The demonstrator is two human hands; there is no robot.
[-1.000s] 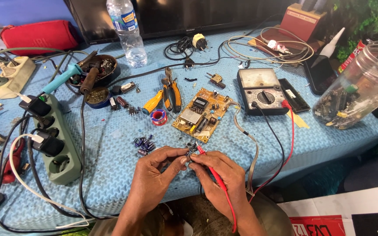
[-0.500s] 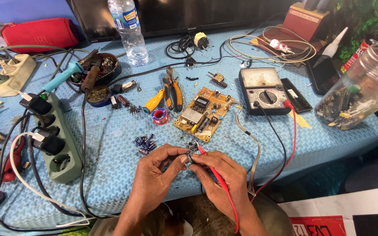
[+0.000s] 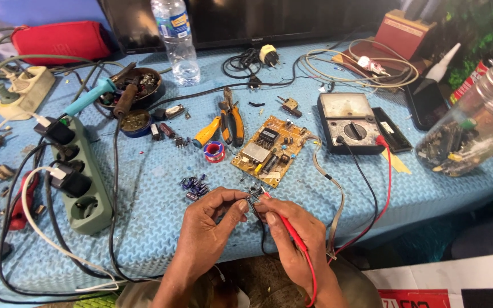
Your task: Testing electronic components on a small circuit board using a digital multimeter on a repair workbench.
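Near the tabletop's front edge, the left hand pinches a small dark component, probably a capacitor. The right hand grips a red probe, tip touching it, just in front of the yellow circuit board.

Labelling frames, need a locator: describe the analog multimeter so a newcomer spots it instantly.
Start at the blue textured table cover, then go to the yellow circuit board in the middle. Just right of it lies the multimeter: a dark flat box with a pale dial window, one round knob, and red and black leads plugged in.
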